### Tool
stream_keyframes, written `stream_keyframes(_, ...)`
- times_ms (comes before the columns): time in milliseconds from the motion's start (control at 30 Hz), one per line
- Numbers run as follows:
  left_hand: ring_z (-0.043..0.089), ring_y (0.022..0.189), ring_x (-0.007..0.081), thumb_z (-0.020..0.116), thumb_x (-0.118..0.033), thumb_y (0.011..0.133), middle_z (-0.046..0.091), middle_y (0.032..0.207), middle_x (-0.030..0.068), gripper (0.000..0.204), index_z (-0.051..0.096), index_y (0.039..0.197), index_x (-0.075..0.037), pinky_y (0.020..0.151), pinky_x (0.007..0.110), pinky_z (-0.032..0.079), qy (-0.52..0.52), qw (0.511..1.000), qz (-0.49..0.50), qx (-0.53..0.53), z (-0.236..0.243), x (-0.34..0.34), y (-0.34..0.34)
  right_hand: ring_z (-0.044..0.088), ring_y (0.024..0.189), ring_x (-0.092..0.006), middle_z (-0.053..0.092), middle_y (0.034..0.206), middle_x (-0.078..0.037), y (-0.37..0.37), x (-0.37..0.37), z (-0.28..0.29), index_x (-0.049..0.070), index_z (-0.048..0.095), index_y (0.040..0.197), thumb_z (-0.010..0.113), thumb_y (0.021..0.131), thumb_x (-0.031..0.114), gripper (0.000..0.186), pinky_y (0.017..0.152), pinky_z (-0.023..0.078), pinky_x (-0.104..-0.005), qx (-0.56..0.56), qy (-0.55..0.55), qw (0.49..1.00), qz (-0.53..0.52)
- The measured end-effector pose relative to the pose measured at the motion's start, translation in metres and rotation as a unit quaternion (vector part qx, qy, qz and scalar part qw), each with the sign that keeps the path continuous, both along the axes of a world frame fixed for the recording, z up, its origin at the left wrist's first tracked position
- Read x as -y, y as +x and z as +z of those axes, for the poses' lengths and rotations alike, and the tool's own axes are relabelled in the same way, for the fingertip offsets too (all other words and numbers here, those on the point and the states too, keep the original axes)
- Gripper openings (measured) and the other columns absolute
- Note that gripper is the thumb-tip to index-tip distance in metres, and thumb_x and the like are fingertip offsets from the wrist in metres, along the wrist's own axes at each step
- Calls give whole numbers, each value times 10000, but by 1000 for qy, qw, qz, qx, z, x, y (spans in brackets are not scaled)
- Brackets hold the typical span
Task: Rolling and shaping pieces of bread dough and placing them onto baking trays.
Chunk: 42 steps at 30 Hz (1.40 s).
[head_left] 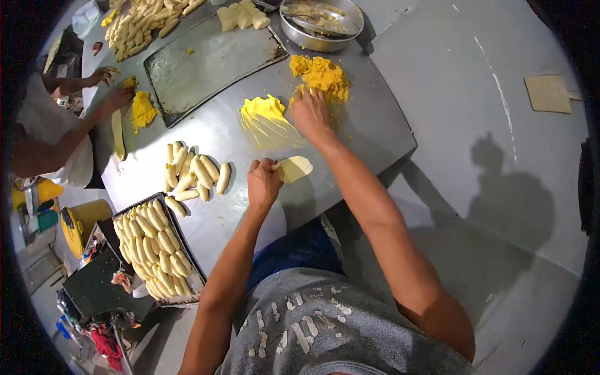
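On the metal table, my left hand (264, 182) is closed on the near left end of a flat, pale oval of dough (296, 169). My right hand (310, 115) is farther off, its fingers bunched at the near edge of a crumbly orange filling heap (326, 76). Their tips are partly hidden in the filling. Just left of that hand lies a bright yellow, butter-like spread (263, 109), smeared toward me over the metal. Several rolled dough pieces (201, 174) lie loose to the left of my left hand.
A tray of rolled dough (150, 250) overhangs the table's near left edge. Beyond are a dark-rimmed sheet tray (215, 59), a round metal pan (320, 44) and piled dough rolls (139, 32). A co-worker's hands (112, 87) are at the left side, by another yellow heap (144, 111).
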<state>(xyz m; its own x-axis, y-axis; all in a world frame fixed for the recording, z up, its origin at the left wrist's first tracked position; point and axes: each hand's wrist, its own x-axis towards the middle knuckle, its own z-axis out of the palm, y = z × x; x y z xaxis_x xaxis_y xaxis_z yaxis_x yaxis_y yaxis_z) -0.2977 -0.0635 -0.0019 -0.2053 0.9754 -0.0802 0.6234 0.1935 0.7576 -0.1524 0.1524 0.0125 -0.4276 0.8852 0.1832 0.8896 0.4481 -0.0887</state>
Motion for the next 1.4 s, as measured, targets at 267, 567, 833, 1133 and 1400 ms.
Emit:
stream_keyframes(267, 820, 881, 369, 812, -83, 879, 814, 1003, 234, 232, 799, 1089, 16, 782, 433, 645, -84, 992, 63, 69, 21, -2, -30, 728, 1124, -428, 771, 1164, -264, 19, 39, 4, -27, 794, 1173, 658, 989, 92, 258, 1042, 552, -527, -31, -133, 990, 27)
stream_keyframes(567, 823, 792, 273, 742, -83, 947, 841, 938, 187, 275, 830, 1191, 8, 720, 386, 641, -147, 976, 67, 148, 8, -8, -40, 567, 1466, -538, 684, 1453, -350, 37, 212, 1, -58, 750, 1377, 712, 1059, 258, 450, 1294, 403, -589, -223, -177, 943, 172)
stream_keyframes(833, 840, 874, 263, 756, -149, 963, 845, 970, 209, 331, 823, 1244, 14, 776, 410, 649, -168, 957, 143, 186, 21, -9, -30, 597, 1454, -489, 698, 1415, -350, 47, 207, 19, -114, 759, 1281, 688, 1046, 323, 501, 1292, 412, -567, 65, -32, 957, 279)
stream_keyframes(1133, 776, 923, 311, 860, -227, 951, 805, 1009, 195, 621, 677, 1501, -4, 875, 433, 609, -53, 946, 297, 122, 34, -2, 66, 703, 962, -470, 736, 968, -209, 73, 108, -4, -1, 707, 944, 802, 898, 110, 153, 865, 568, -550, -224, -242, 932, 149)
stream_keyframes(1400, 350, 1669, 380, 808, -512, 999, 473, 1737, 215, 884, 478, 1646, -8, 1350, 570, 224, -27, 898, 309, -313, -11, -13, 102, 710, 1029, -424, 725, 1048, -177, 161, 59, 17, 58, 741, 1074, 843, 909, 175, 227, 907, 576, -533, -230, -341, 889, 202)
